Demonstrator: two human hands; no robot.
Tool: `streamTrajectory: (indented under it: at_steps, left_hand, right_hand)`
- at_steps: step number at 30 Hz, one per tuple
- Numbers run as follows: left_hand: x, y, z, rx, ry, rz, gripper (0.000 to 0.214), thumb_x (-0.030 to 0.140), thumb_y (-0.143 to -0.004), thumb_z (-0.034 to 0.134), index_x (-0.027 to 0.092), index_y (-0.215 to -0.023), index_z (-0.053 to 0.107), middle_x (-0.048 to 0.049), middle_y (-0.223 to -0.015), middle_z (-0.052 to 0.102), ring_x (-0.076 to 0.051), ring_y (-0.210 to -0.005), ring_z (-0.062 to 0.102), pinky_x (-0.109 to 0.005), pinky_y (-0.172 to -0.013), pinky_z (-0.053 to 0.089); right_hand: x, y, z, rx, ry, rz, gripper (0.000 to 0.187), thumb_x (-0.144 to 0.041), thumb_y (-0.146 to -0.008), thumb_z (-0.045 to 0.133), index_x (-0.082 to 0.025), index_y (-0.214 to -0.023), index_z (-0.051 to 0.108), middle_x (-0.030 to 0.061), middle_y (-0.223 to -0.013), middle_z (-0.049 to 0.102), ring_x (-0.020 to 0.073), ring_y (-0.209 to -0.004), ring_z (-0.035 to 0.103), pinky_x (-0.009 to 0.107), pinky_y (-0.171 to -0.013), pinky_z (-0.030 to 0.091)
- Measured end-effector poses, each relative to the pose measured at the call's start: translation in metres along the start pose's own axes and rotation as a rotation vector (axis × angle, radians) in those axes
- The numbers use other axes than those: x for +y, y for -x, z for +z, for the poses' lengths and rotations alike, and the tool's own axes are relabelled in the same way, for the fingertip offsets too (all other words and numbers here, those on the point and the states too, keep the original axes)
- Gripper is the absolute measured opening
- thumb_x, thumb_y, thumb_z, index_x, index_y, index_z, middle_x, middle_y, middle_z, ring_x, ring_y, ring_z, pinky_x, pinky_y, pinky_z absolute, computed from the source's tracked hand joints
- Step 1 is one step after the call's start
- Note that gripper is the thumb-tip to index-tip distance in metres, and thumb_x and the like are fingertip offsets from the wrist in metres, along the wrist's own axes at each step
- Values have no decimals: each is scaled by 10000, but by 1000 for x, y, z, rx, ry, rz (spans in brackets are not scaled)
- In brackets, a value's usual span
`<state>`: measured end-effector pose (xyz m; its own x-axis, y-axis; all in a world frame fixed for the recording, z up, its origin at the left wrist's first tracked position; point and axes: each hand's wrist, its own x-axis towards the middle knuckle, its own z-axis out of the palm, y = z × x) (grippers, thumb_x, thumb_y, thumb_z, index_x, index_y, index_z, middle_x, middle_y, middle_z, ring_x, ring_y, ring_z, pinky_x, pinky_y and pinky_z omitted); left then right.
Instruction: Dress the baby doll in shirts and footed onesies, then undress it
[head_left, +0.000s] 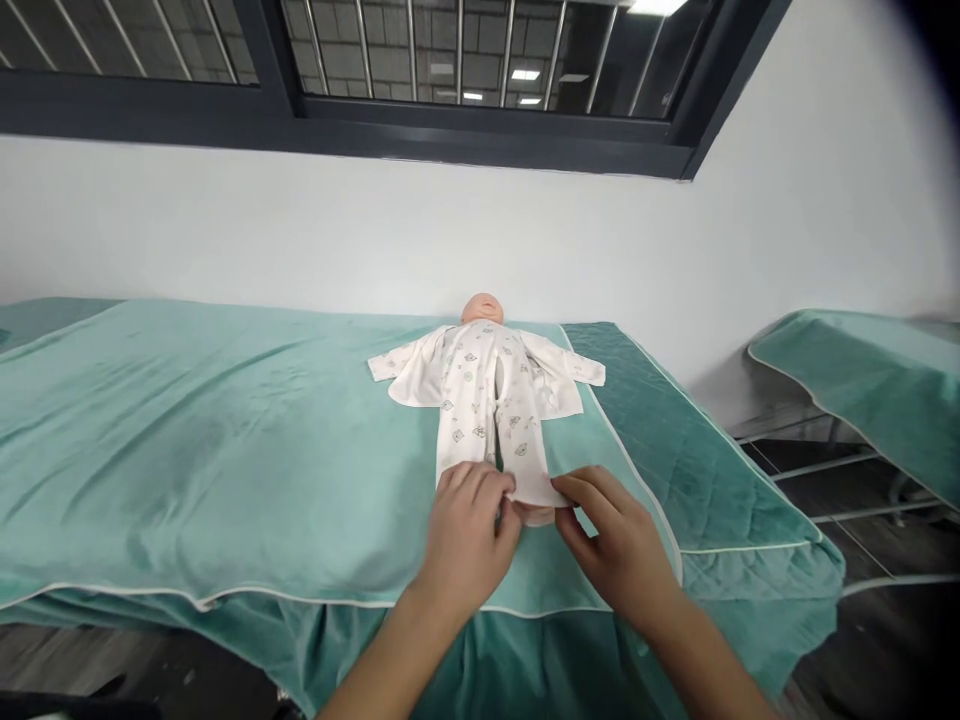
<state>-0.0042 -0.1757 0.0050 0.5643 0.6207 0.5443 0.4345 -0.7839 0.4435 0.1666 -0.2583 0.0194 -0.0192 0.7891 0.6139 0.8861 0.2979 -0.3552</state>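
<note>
A baby doll (pixel 481 308) lies on its back on a teal sheet (pixel 225 440), head toward the wall. It wears a white patterned sleepsuit (pixel 487 400) with the sleeves spread out. My left hand (pixel 469 530) rests on the end of the suit's left trouser leg, fingers curled over the hem. My right hand (pixel 611 530) pinches the hem of the right trouser leg, where a bare doll foot (pixel 537 515) shows below the cloth.
The bed runs along a white wall under a dark-framed window (pixel 480 90). A darker teal quilted cover (pixel 675 440) lies at the bed's right end. A second teal-covered bed (pixel 862 380) stands at the far right, across a gap of dark floor.
</note>
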Motion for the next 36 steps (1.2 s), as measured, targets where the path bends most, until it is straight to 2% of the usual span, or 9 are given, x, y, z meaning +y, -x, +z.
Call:
streamTrajectory:
  at_steps: [5,8,13,17,21,25,28,32,36]
  left_hand:
    - [-5,28,1,46,29,16,171,71,-857,522,190,-976,555,-51,-957,608,-220,-941,522,-404,-846,423]
    - [-14,35,-2,47,77,48,227,61,-876,520,194,-1056,558,-68,-1029,598,-216,-979,523,-406,-888,431]
    - [-23,37,-11,17,199,61,260,58,-911,490,219,-1103,560,-74,-1057,594,-197,-991,549,-367,-886,455]
    - [-30,24,-18,76,269,-66,122,152,-930,519,219,-1016,571,-56,-994,608,-178,-942,575,-317,-817,476]
    - [-55,-17,-19,157,191,-177,97,248,-944,507,213,-1004,574,-50,-981,608,-182,-939,571,-325,-818,468]
    - [-95,-73,-8,210,73,-284,171,316,-922,525,192,-1029,573,-79,-1046,593,-226,-1023,548,-378,-882,448]
    - [-120,-105,5,231,115,-394,196,364,-887,567,181,-956,582,-74,-995,600,-219,-956,565,-372,-865,442]
    - [-136,-118,17,238,257,-411,197,374,-913,506,195,-850,559,-28,-856,605,-178,-817,559,-315,-776,428]
    - [-146,-108,21,331,419,-521,210,397,-909,512,202,-839,545,11,-772,581,-147,-734,531,-271,-709,403]
  right_hand:
    - [7,14,1,-256,122,-96,174,-104,-903,530,-214,-1032,571,43,-876,615,212,-810,564,354,-707,447]
    - [15,22,4,-353,94,-58,110,-182,-937,542,-230,-1030,574,43,-912,632,216,-840,591,359,-725,468]
    - [19,14,-2,-329,-105,91,101,-283,-962,537,-259,-1052,577,43,-980,639,202,-883,619,340,-753,505]
    - [23,-11,4,-202,-214,162,134,-295,-973,498,-262,-1053,601,58,-1048,645,208,-954,630,351,-816,527]
    - [43,-60,20,-76,-234,124,185,-308,-965,492,-254,-1113,589,74,-1151,626,228,-1089,596,391,-918,505]
    - [74,-138,42,-38,-226,118,198,-305,-943,487,-215,-1092,582,76,-1160,622,201,-1084,589,345,-934,487]
    - [95,-200,62,-130,-62,185,287,-298,-968,378,-162,-1158,544,108,-1234,603,180,-1112,575,303,-942,458]
    - [115,-266,90,-248,27,173,292,-247,-957,356,-138,-1039,614,108,-1128,657,190,-1045,588,292,-910,425]
    - [125,-306,108,-431,98,144,212,-287,-902,508,-147,-912,667,82,-998,693,187,-917,603,271,-802,418]
